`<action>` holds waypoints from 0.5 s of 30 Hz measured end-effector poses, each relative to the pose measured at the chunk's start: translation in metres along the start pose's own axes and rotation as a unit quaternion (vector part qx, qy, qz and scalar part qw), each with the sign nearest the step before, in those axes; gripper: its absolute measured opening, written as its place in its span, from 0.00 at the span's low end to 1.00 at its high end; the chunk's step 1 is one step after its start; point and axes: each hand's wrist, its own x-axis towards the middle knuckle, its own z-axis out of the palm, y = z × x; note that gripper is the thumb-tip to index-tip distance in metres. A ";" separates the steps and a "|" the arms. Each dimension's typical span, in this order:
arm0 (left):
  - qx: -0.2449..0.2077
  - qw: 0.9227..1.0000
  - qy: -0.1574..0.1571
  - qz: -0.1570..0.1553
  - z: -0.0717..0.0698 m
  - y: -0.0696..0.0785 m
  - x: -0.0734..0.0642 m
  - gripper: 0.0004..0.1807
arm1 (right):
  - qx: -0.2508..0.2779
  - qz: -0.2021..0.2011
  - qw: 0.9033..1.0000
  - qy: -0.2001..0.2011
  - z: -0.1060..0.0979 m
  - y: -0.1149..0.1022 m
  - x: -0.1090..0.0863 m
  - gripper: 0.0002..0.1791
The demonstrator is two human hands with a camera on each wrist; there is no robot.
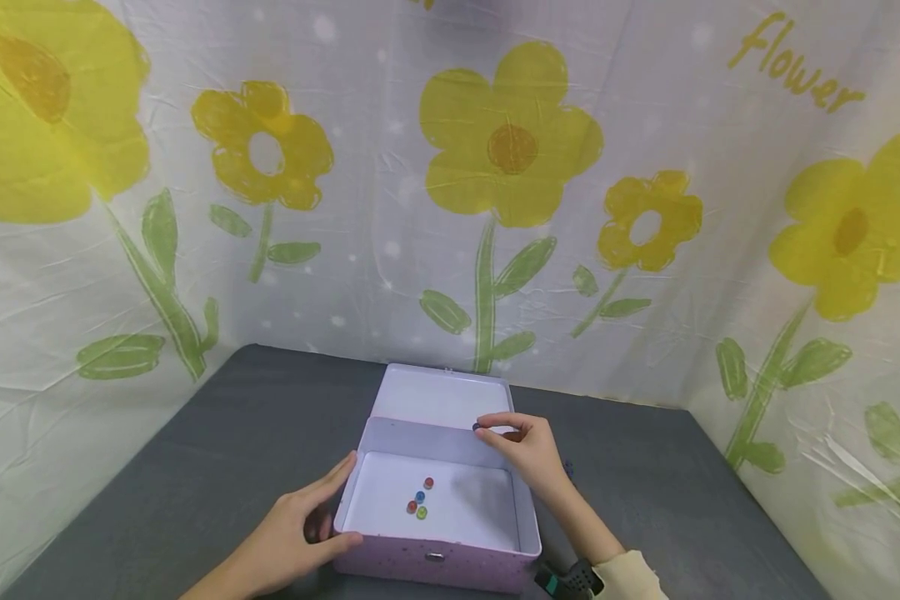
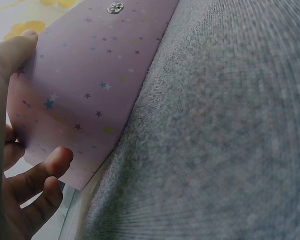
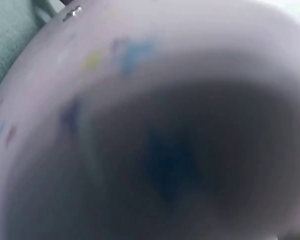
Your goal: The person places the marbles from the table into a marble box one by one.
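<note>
An open box [image 1: 438,567], pinkish purple with stars and a metal clasp on its front, stands before me with its white lid [image 1: 442,396] tipped back. My left hand [image 1: 292,525] holds the box's left side, thumb at the front corner and a finger along the left rim. Over the box's back right part, my right hand [image 1: 528,450] pinches a small dark bead [image 1: 476,427] between thumb and fingers. Inside on the white floor lie red beads [image 1: 429,482], a blue bead [image 1: 420,497] and a green bead [image 1: 422,513]. The right wrist view shows only the blurred, shaded box wall [image 3: 135,30].
The box stands on a dark grey cloth-covered table [image 1: 270,417]. Small dark blue things [image 1: 567,469] show behind my right wrist. A dark band [image 1: 570,579] sits at that wrist by a cream sleeve [image 1: 630,575]. A flower-print curtain [image 1: 375,250] hangs around the table.
</note>
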 end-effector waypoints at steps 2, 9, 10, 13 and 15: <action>0.002 1.000 0.001 -0.001 0.000 0.000 0.000 0.46 | -0.002 -0.003 1.000 -0.012 0.004 -0.003 0.001 0.09; 0.005 1.000 0.002 0.000 0.000 0.000 0.001 0.46 | -0.006 -0.012 0.999 -0.042 0.015 -0.011 0.004 0.08; 0.005 1.000 0.003 0.000 0.000 0.000 0.001 0.46 | -0.009 -0.014 0.999 -0.046 0.017 -0.012 0.005 0.09; 0.007 1.000 0.005 0.003 0.000 0.000 0.000 0.46 | -0.015 -0.016 0.998 -0.057 0.021 -0.014 0.005 0.08; 0.007 1.000 0.005 0.003 0.000 0.001 0.000 0.46 | -0.018 -0.017 0.998 -0.063 0.024 -0.015 0.005 0.08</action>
